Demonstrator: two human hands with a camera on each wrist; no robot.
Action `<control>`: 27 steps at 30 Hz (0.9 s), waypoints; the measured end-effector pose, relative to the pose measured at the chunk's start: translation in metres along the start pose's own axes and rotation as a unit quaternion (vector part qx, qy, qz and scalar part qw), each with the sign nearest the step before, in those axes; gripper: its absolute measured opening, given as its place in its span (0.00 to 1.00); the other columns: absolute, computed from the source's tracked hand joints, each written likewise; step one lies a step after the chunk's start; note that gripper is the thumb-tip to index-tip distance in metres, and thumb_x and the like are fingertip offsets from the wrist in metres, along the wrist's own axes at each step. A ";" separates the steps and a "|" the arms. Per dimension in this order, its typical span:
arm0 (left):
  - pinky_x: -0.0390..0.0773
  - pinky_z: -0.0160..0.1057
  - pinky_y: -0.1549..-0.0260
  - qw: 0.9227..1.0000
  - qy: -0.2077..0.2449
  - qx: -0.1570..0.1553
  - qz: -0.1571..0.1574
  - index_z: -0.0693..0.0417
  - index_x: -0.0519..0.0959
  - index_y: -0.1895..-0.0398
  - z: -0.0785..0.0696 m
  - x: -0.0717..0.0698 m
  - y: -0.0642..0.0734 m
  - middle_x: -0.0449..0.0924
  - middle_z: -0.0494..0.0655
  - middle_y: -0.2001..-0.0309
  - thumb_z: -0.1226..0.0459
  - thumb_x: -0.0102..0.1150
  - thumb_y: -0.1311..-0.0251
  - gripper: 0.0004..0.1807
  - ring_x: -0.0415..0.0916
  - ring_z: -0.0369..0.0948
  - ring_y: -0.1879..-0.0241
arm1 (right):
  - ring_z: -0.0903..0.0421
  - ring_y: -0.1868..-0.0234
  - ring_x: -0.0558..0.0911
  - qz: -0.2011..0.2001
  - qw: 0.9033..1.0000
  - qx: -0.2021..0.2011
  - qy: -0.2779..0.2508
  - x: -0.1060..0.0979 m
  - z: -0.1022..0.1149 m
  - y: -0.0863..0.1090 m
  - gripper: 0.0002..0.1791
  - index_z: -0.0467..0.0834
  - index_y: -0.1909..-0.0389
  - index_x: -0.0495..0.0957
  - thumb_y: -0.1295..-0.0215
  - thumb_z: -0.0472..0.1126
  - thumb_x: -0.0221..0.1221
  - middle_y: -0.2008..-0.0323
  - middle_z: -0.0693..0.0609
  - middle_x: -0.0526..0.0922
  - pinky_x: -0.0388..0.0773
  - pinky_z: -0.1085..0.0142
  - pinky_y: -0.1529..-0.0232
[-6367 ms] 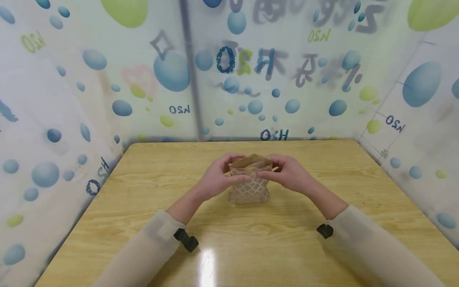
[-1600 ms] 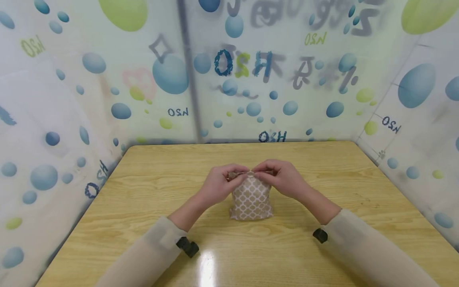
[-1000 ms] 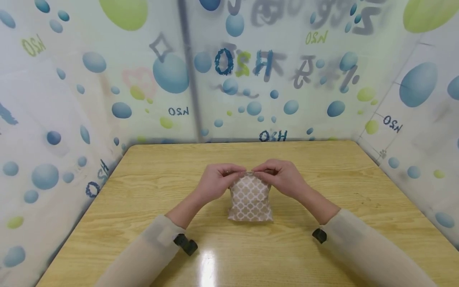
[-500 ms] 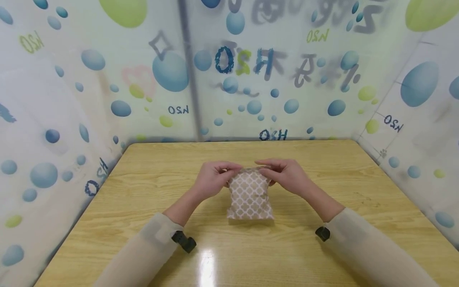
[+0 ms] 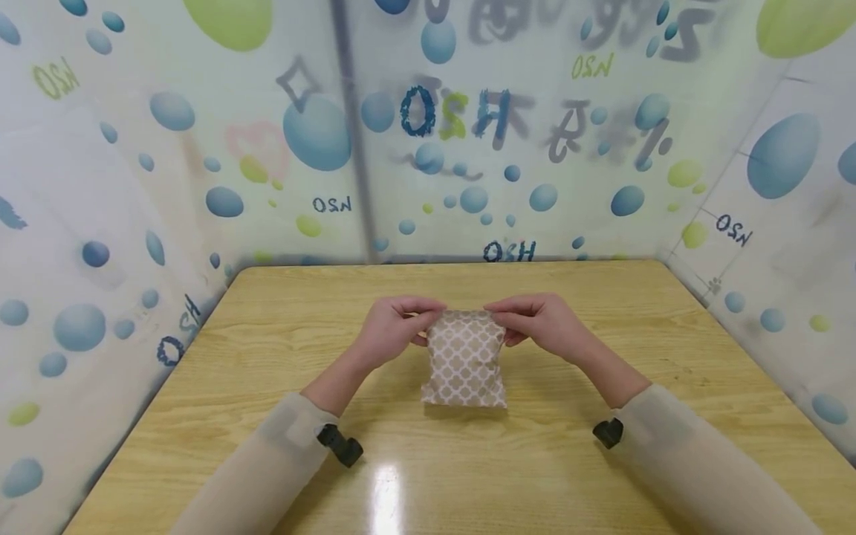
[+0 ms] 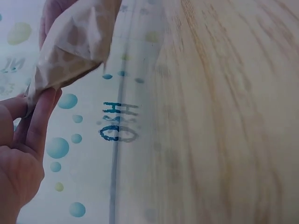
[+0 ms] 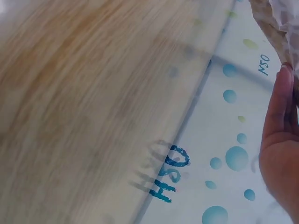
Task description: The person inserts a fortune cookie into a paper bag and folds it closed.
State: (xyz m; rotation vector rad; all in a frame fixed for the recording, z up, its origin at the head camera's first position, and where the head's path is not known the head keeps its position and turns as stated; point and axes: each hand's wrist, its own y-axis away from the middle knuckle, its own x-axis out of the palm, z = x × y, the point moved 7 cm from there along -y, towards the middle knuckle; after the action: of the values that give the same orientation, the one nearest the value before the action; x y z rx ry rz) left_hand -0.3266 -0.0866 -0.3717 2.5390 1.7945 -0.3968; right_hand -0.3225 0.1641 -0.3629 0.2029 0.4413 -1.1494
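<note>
A small brown paper bag (image 5: 466, 364) with a white lattice print is held in front of me, its printed face towards the head camera. My left hand (image 5: 390, 332) pinches its upper left corner between thumb and fingers. At the upper right corner, my right hand (image 5: 543, 325) has the same kind of pinch. The top edge between them looks flat and drawn together. The left wrist view has the bag (image 6: 77, 44) bulging above my left hand (image 6: 23, 163). Only a strip of the bag (image 7: 286, 21) shows over my right hand (image 7: 279, 144) in the right wrist view. What the bag contains is hidden.
Beneath the bag spreads a light wooden table (image 5: 428, 475). A wall covering (image 5: 428, 186) printed with blue and green dots rises along its back and sides. Black wrist straps (image 5: 339, 444) sit at both sleeve cuffs.
The bag's mouth gaped at first; its top edge is now flat. Both hands came together at the middle of that edge, then slid apart to the two corners.
</note>
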 end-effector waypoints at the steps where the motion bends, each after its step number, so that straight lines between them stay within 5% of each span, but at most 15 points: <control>1: 0.92 0.43 0.62 1.000 0.004 0.000 0.002 0.60 0.90 0.42 0.000 0.000 0.000 0.91 0.58 0.43 0.67 0.66 0.25 0.13 0.90 0.39 0.60 | 0.56 0.63 0.91 -0.003 1.000 0.003 0.001 -0.001 -0.001 0.000 0.17 0.41 0.36 0.88 0.20 0.41 0.65 0.47 0.42 0.93 0.92 0.59 0.55; 9: 0.92 0.42 0.62 1.000 -0.023 0.001 -0.006 0.60 0.92 0.45 0.002 -0.003 -0.005 0.92 0.57 0.46 0.68 0.65 0.24 0.12 0.89 0.38 0.62 | 0.56 0.65 0.91 0.002 1.000 0.008 0.023 -0.002 0.001 -0.006 0.14 0.38 0.40 0.90 0.20 0.38 0.64 0.56 0.43 0.94 0.91 0.46 0.50; 15: 0.92 0.43 0.60 0.999 -0.018 -0.035 0.005 0.61 0.90 0.41 0.013 0.002 -0.012 0.90 0.57 0.41 0.67 0.64 0.23 0.13 0.89 0.38 0.59 | 0.56 0.65 0.91 0.019 0.997 0.070 0.022 -0.002 -0.010 -0.013 0.16 0.38 0.38 0.88 0.20 0.40 0.64 0.60 0.45 0.93 0.91 0.49 0.50; 23: 0.91 0.40 0.61 0.996 -0.013 -0.083 0.016 0.59 0.89 0.41 0.035 0.009 -0.026 0.89 0.55 0.41 0.67 0.64 0.22 0.13 0.88 0.37 0.58 | 0.44 0.44 0.89 0.013 0.991 0.088 0.099 -0.011 -0.022 -0.013 0.25 0.38 0.24 0.76 0.15 0.43 0.58 0.35 0.36 0.85 0.89 0.50 0.42; 27: 0.90 0.38 0.63 0.993 -0.015 -0.117 0.004 0.58 0.90 0.42 0.048 0.008 -0.035 0.90 0.55 0.44 0.66 0.66 0.24 0.13 0.87 0.38 0.59 | 0.40 0.41 0.88 -0.001 0.988 0.096 0.123 -0.016 -0.025 -0.011 0.28 0.39 0.21 0.72 0.14 0.45 0.56 0.32 0.35 0.81 0.88 0.48 0.41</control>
State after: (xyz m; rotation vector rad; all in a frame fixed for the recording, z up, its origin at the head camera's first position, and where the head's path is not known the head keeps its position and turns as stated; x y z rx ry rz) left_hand -0.3661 -0.0749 -0.4153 2.3685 1.7066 -0.2081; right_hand -0.3434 0.1824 -0.3775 0.5157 0.5478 -1.1740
